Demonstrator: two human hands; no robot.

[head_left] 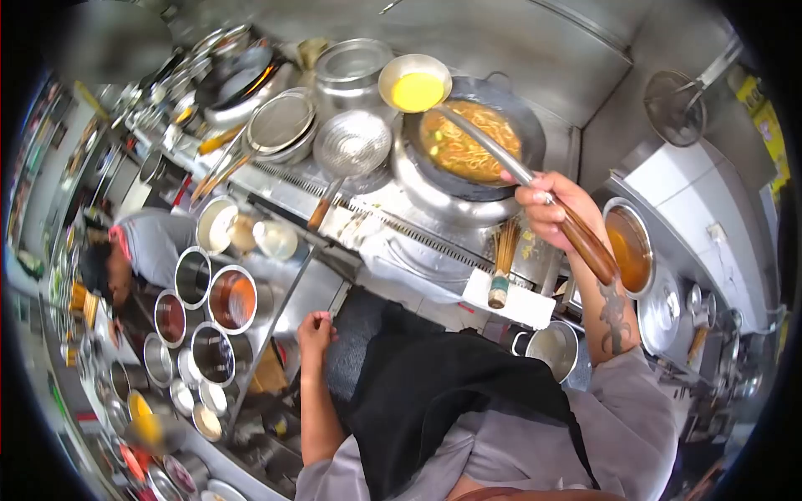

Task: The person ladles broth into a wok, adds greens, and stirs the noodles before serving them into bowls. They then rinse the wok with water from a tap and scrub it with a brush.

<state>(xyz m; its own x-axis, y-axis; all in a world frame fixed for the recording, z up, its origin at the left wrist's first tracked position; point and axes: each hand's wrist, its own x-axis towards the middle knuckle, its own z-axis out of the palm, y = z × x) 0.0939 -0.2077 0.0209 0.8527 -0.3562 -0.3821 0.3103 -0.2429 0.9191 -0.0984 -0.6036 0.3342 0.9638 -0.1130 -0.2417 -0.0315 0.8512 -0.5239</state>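
Note:
My right hand [555, 209] is wrapped round the long handle of a metal ladle [418, 90], whose bowl holds yellow liquid. The ladle bowl is over the left rim of a dark wok [528, 125]. Noodles in reddish-brown broth [469, 142] lie in the wok. My left hand [317, 334] hangs low beside the black apron [451, 380], its fingers curled; whether anything is in them cannot be made out.
A perforated skimmer [352, 144] lies left of the wok, near round strainers [281, 121]. A bamboo brush [503, 267] sits at the stove's front edge. Sauce pots [232, 299] stand at left, by another person [150, 250]. A soup pot [628, 248] is at right.

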